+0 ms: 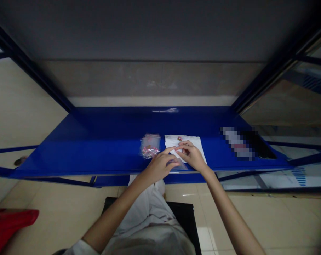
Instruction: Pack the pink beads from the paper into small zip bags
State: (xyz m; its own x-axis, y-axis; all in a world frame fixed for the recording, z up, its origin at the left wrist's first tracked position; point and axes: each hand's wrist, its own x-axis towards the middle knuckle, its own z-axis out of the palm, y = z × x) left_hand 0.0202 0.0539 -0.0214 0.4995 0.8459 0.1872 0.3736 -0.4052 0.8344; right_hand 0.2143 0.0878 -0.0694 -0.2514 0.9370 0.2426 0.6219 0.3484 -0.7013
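Observation:
A white sheet [173, 141] lies on the blue shelf [96, 152] in front of me. My left hand [160, 164] and my right hand [190, 154] meet over its near edge. The left index finger points toward the right fingertips, and its other fingers are curled over a clear plastic bag [179, 165] at the shelf's front edge. The right fingers are pinched together over the sheet on something too small to make out. A small red piece [179, 138] lies at the sheet's far edge. A clear bag of small pink and red pieces [150, 146] lies just left of the sheet.
A dark flat object [258, 143] lies on the shelf at the right, next to a blurred patch. Blue frame bars run along the shelf's sides and front. Below are my lap, a black seat [184, 216], a tiled floor and something red [11, 221] at lower left.

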